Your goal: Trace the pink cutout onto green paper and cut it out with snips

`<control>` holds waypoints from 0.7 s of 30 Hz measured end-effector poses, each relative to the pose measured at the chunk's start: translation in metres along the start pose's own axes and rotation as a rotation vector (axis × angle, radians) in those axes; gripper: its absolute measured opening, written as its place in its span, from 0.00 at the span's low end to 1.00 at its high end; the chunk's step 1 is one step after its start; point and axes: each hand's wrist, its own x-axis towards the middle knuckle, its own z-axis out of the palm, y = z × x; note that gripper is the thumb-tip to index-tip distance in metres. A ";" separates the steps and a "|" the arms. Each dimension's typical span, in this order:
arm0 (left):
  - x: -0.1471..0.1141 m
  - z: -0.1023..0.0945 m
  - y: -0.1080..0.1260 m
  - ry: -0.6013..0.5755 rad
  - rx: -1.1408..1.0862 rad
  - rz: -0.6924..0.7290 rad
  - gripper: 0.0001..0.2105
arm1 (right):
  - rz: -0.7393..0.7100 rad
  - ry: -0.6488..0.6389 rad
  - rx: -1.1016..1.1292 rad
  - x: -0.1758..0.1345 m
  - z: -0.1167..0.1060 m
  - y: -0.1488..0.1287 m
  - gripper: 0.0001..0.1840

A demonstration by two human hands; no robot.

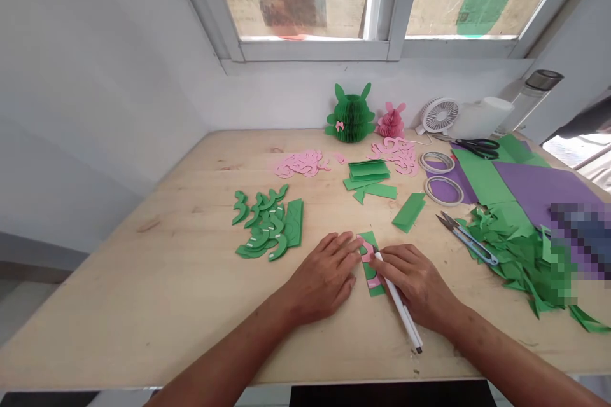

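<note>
A small green paper strip [377, 290] lies on the table near its front, with a curved pink paper cutout [366, 248] flat on top of it. My left hand [329, 276] rests at the left of the strip, fingers stretched out, the fingertips pressing on the pink cutout. In my right hand [417, 280] is a white pen [403, 315], its dark tip at the cutout's right edge and its other end slanting toward me. Left of my hands are several curved green paper cutouts [267, 229] beside a folded green paper [294, 222] with outlines on it.
Pink cutouts [300, 164] and folded green papers [368, 170] lie farther back. Blue-handled scissors [470, 241], green scraps [520, 254], tape rolls [443, 191], black scissors [477, 146] and purple paper [544, 191] are at right. A green honeycomb paper figure [352, 117] and white fan [439, 116] stand by the wall.
</note>
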 end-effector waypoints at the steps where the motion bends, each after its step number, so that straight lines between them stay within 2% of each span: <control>1: 0.000 0.000 0.000 0.002 0.000 0.001 0.14 | 0.000 0.003 0.003 0.000 0.000 0.000 0.23; 11: 0.001 -0.002 0.001 0.010 -0.001 -0.007 0.14 | -0.001 0.012 -0.006 -0.001 0.001 0.001 0.21; 21: 0.000 -0.001 0.002 0.001 -0.008 -0.011 0.15 | 0.020 -0.033 0.025 0.000 0.000 -0.001 0.21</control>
